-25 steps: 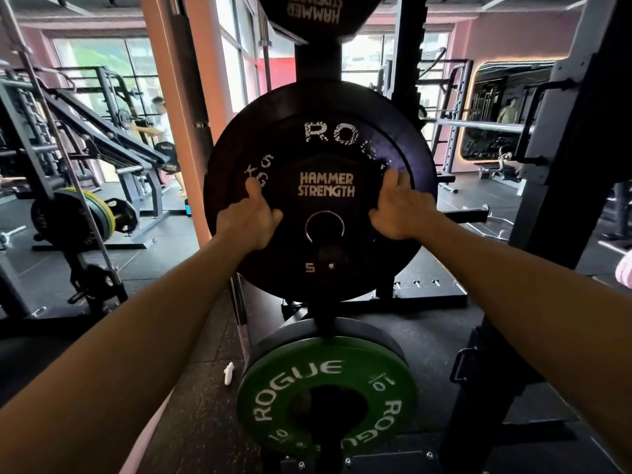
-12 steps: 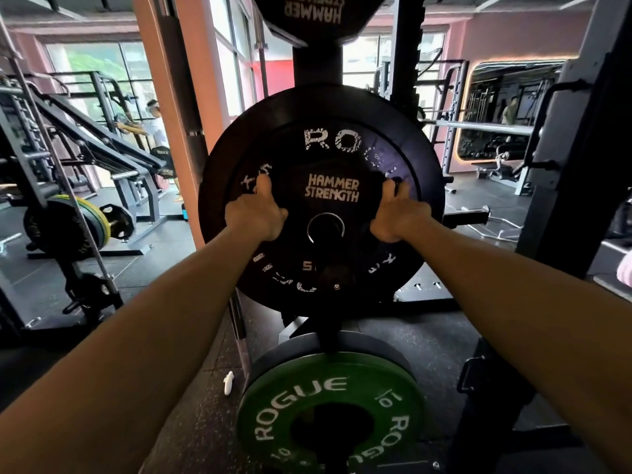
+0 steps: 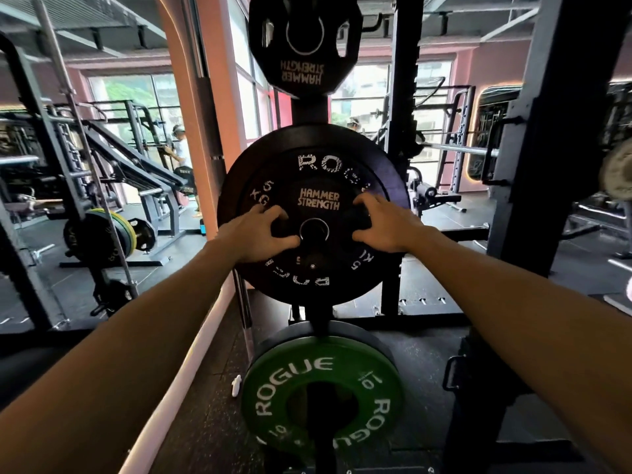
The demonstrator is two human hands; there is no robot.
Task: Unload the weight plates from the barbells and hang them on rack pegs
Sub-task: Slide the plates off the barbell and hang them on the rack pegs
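Both hands shifted inward since earlier frame, thumbs-up grip gone. Left hand and right hand press spread fingers on small black plate, flanking rack peg. Green plate hangs below.

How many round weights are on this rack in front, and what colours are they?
Black: 3 – the top plate, the big Rogue plate and the small plate in front of it.
Green: 1 – the green plate.
Grey: 1 – a rim behind the green one.
Total: 5
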